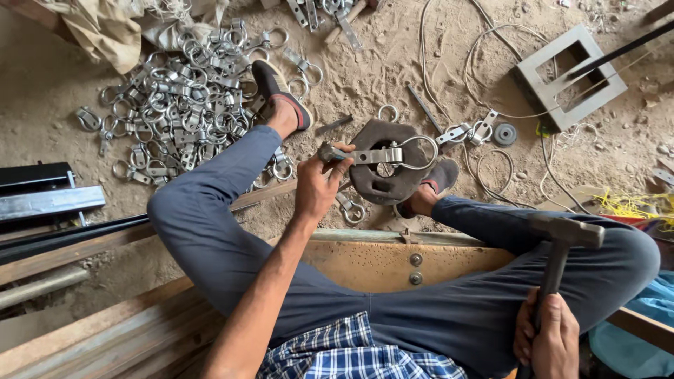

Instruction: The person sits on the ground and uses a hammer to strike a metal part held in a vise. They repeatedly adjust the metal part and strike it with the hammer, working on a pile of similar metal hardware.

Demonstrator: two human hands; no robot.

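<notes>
My left hand grips the flat end of a metal ring clamp and holds it across a dark round iron block on the sandy ground between my feet. The clamp's ring end lies over the block's right side. My right hand is shut around the handle of a hammer, raised above my right knee with its head pointing left to right. I sit on a low wooden bench with both legs spread, in dark trousers.
A big heap of finished ring clamps lies at the upper left beside my left shoe. A square metal frame, loose wire loops, a small wheel and steel bars lie around.
</notes>
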